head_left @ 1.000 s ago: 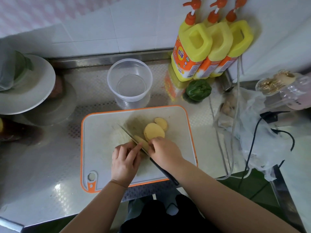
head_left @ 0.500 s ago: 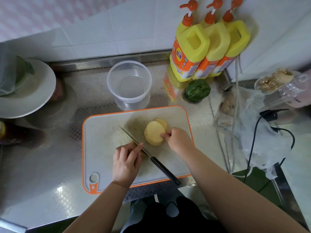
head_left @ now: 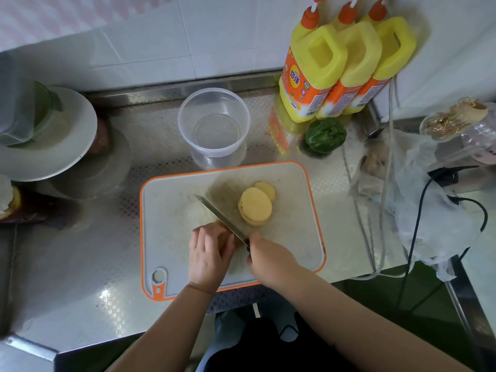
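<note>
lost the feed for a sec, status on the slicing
Left hand holds down potato piece, mostly hidden. Right hand grips knife. Slices stacked apart from blade. Left fingers close to blade.

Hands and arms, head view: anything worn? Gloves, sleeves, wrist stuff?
Both bare: no gloves, and no sleeves in view on either forearm. The left hand has a thin band round its wrist. The right hand shows no band or watch. No rings that I can make out.
</note>
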### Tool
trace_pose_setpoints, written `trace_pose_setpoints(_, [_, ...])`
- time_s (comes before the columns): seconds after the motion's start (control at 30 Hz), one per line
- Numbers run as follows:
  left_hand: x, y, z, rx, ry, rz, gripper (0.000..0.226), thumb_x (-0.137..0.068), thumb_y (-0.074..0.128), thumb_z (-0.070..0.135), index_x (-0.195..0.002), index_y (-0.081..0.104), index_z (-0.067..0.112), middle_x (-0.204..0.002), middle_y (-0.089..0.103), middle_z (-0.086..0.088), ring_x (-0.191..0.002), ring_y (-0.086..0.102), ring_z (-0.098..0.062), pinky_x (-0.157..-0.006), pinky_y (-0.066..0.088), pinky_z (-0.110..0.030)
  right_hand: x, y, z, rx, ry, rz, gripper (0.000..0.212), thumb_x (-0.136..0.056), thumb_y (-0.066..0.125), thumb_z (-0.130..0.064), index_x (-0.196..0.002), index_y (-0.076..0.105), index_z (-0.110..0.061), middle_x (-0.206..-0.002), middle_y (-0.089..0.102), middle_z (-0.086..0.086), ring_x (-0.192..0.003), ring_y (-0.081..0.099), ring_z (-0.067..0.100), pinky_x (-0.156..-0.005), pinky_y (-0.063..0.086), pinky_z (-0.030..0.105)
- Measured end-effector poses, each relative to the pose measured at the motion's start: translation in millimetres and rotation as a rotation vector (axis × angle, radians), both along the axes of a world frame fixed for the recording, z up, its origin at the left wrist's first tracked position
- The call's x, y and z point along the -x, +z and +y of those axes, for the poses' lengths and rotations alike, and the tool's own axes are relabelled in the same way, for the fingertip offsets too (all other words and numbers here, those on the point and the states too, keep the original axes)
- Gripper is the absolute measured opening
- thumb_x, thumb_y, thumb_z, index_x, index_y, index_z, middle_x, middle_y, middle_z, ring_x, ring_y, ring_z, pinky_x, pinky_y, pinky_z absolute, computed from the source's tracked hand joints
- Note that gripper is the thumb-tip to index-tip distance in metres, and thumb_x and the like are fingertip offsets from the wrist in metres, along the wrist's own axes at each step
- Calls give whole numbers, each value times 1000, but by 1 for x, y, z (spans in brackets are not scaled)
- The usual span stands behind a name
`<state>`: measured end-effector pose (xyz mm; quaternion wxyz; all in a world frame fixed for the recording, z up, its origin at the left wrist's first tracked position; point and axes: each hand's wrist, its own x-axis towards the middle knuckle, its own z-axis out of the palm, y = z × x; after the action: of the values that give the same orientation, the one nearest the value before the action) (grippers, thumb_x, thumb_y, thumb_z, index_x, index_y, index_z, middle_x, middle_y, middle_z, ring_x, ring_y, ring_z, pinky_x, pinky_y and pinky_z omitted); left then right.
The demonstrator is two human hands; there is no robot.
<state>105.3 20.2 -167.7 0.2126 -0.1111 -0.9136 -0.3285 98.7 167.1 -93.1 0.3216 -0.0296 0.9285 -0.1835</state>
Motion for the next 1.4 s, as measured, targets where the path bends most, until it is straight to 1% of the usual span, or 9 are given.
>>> trace_pose_setpoints(0.13, [-1,-2,-4,14,-21,22,11,-103,45,19,-100,52,12,-99,60,-12,-86,51,-28,-82,40,-31,-2,-6,0,-36,-68,136,24,-99,42,-33,-113,47,-14,-95,64,5,-87,63,26,-72,49,36])
trace_pose_setpoints(0.27, [0,-2,-3,12,-30,56,12,-103,44,15,-100,54,10,-101,59,-11,-88,51,-27,-81,43,-34,-15,5,-1,-61,6,264,28,-100,37,-30,-113,55,-13,-95,66,5,-86,65,25,-69,46,33])
trace_pose_setpoints(0.33, [0,-3,-2,2,-22,57,11,-102,44,14,-102,54,10,-104,57,-8,-90,52,-27,-83,43,-34,-26,19,-5,-24,2,333,22,-96,47,-27,-103,61,-12,-81,67,5,-73,67,26,-58,42,29])
trace_pose_setpoints(0.43, [-2,-5,-1,-4,-5,57,11,-102,44,13,-102,54,9,-106,54,-6,-90,52,-27,-85,42,-33,-35,30,-9,-90,5,427,21,-67,81,-23,-67,62,-15,-45,54,-1,-35,54,17,-40,25,19])
trace_pose_setpoints(0.6, [-2,-4,0,-14,-8,59,7,-95,50,8,-102,53,9,-107,52,-4,-92,51,-26,-85,42,-33,-34,42,-9,-115,-14,400,33,-53,88,-22,-55,56,-17,-36,45,-2,-27,45,14,-41,15,18])
trace_pose_setpoints(0.73, [-2,-7,0,-16,-7,53,9,-95,52,8,-103,53,10,-108,53,-3,-92,52,-27,-86,42,-33,-34,41,-7,-59,-4,377,24,-72,79,-21,-65,57,-14,-44,52,-2,-36,53,16,-41,21,22])
trace_pose_setpoints(0.8, [-3,-8,0,-18,-4,52,10,-94,53,8,-103,53,10,-108,53,-3,-91,52,-27,-86,42,-33,-31,45,-5,-33,40,323,15,-95,53,-24,-88,58,-11,-69,64,5,-63,64,23,-52,30,27])
trace_pose_setpoints(0.9, [-3,-9,-1,-16,-7,55,10,-93,54,7,-102,54,10,-107,54,-4,-91,53,-28,-86,43,-33,-29,50,0,40,15,263,27,-102,31,-28,-105,53,-12,-91,66,6,-85,64,24,-62,31,27])
trace_pose_setpoints(1.4, [-4,-12,0,-21,4,71,6,-99,50,12,-100,55,9,-101,60,-9,-91,54,-29,-84,44,-36,-23,38,-8,-52,6,146,18,-102,39,-22,-105,54,-12,-94,64,5,-90,64,23,-65,37,27])
